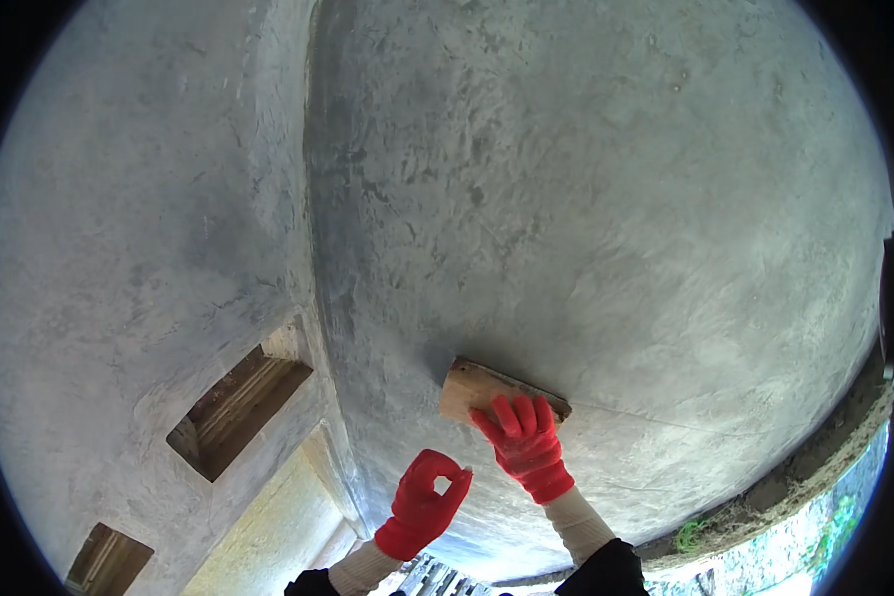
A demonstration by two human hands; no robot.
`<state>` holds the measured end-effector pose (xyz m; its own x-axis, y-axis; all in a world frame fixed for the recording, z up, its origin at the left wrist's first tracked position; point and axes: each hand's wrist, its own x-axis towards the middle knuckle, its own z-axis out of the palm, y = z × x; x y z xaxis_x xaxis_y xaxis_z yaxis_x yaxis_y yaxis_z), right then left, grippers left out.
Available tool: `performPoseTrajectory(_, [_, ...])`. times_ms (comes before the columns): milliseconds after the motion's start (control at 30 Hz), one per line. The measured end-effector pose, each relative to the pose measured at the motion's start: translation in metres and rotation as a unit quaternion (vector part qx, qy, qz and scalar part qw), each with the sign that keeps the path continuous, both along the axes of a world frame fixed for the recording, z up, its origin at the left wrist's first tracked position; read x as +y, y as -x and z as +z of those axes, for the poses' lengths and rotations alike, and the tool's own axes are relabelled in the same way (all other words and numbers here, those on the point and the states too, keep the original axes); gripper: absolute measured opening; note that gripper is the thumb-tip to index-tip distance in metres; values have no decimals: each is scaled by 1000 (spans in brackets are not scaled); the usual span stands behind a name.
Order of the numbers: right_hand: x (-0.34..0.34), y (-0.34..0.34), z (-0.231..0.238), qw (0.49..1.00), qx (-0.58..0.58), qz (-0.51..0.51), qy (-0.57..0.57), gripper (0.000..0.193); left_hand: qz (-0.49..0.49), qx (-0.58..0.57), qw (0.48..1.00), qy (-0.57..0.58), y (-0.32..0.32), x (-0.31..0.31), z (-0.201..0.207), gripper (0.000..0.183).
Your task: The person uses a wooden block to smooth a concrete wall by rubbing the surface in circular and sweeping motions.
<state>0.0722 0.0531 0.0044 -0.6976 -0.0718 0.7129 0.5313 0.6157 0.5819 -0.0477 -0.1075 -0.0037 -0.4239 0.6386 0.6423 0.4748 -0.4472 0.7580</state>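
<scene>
A short brown wooden board lies flat against the grey plastered surface. My right hand, in a red glove, grips the board's lower edge with its fingers spread over the face. Lower and to the left, apart from the board, is my left hand, also gloved in red. Its thumb and forefinger curl into a ring and meet at the tips. A tiny speck shows at that pinch, too small to name.
At left, a second grey wall meets the plaster along a long seam. Two rectangular recesses open in it. A rough ledge with a tuft of green plant curves along the lower right. A dark object stands at the right rim.
</scene>
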Motion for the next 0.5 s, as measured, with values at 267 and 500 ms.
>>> performPoseTrajectory(267, [3, -57, 137, 911, 410, -50, 15, 74, 52, -15, 998, -16, 26, -19, -21, 17])
performPoseTrajectory(500, [-9, 34, -8, 999, -6, 11, 33, 33, 4, 9, 1000, -30, 9, -7, -4, 19])
